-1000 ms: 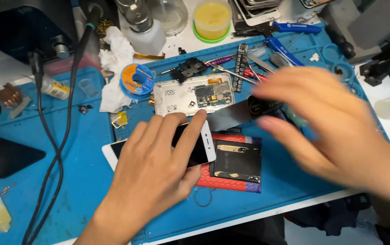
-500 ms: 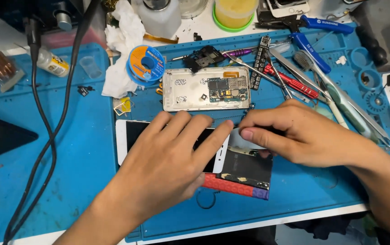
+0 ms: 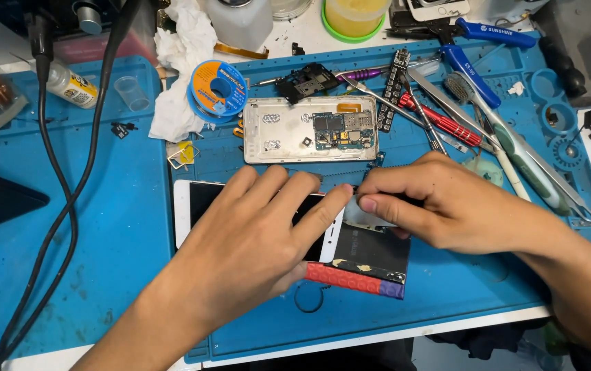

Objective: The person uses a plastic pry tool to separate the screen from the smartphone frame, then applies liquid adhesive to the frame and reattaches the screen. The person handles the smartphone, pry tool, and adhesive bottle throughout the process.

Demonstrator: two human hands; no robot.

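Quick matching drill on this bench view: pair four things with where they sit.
Things:
1. solder spool
2. opened phone frame
3. left hand
4. right hand

Places:
A. pressing flat on the white phone
B. beside the crumpled tissue
C. pinching at the phone's right end
D. just above both hands, on the blue mat

Pairs: 1-B, 2-D, 3-A, 4-C

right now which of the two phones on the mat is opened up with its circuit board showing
The silver phone shell lying above the hands, untouched, shows its green board. The white phone lies screen-up under the left hand.
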